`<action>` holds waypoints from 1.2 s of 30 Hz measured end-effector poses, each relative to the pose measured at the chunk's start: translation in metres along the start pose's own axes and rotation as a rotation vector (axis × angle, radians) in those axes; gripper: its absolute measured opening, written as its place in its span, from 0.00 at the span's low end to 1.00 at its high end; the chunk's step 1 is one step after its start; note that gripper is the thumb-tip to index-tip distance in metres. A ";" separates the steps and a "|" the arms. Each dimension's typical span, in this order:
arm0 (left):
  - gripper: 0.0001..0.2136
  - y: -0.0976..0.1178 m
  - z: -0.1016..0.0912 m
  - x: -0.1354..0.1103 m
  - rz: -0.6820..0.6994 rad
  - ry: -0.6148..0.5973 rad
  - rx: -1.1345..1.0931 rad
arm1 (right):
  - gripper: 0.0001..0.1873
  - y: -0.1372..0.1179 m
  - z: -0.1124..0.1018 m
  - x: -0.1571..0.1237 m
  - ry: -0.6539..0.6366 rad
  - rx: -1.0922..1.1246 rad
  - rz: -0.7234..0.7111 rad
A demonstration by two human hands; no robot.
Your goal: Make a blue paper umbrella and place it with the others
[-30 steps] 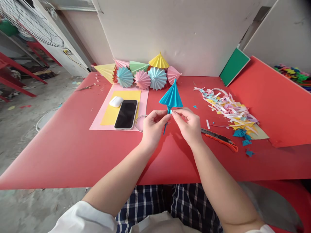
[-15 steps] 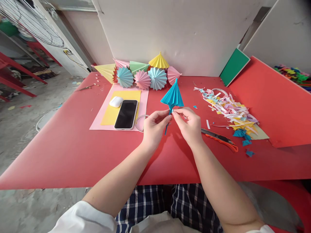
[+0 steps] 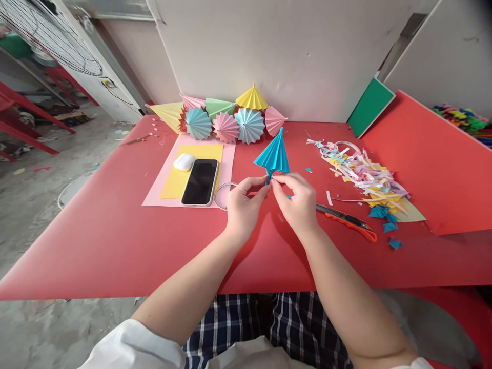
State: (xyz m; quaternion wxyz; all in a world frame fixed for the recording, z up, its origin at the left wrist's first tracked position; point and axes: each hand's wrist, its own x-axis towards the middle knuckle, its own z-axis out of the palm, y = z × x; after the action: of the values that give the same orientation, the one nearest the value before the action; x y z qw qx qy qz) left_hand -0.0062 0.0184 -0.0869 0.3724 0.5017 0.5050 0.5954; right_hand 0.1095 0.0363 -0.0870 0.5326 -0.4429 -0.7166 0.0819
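1. Head view: the left hand (image 3: 243,207) and right hand (image 3: 298,202) meet fingertip to fingertip, both pinched tight on the stem of the paper umbrella (image 3: 273,154).
2. Its blue canopy stands upright directly above the grip, clear of the table (image 3: 115,241).
3. A phone (image 3: 200,181) lies left of the grip and a knife (image 3: 346,218) lies right of it.

Head view checked for writing: no text, label, brand, number or sign can be read. Phone (image 3: 200,181) screen dark and blank; earbud case (image 3: 184,162) and knife (image 3: 348,220) show no legible marks.
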 end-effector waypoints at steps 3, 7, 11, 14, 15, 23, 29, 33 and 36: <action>0.06 0.000 -0.001 0.000 0.007 0.010 0.010 | 0.08 -0.001 0.000 0.000 -0.021 0.031 0.007; 0.05 -0.001 -0.001 0.000 -0.004 0.029 0.012 | 0.09 -0.002 0.000 -0.001 -0.032 0.035 0.021; 0.04 -0.001 -0.001 0.000 -0.011 0.043 0.017 | 0.10 -0.001 0.000 -0.002 -0.038 -0.002 -0.001; 0.04 -0.001 -0.001 -0.001 0.003 0.049 0.052 | 0.11 0.001 0.001 -0.004 -0.048 -0.034 -0.038; 0.04 -0.001 -0.001 -0.001 0.013 0.049 0.068 | 0.11 0.002 0.002 -0.005 -0.050 -0.039 -0.046; 0.06 -0.004 -0.001 -0.003 0.178 0.010 0.175 | 0.10 0.001 0.002 -0.003 -0.026 0.011 0.053; 0.06 -0.002 0.000 -0.004 0.132 0.021 0.154 | 0.09 -0.001 0.001 -0.002 -0.061 0.147 0.188; 0.07 0.000 0.001 -0.004 0.081 0.019 0.119 | 0.09 -0.002 0.001 -0.002 -0.091 0.266 0.268; 0.08 -0.001 0.001 -0.004 0.073 0.023 0.109 | 0.09 -0.002 0.001 -0.002 -0.096 0.333 0.326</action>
State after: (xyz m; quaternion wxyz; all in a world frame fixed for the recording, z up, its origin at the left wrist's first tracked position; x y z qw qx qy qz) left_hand -0.0045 0.0153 -0.0884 0.3166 0.5324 0.5226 0.5858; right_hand 0.1082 0.0340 -0.0879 0.5435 -0.4543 -0.6366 0.3049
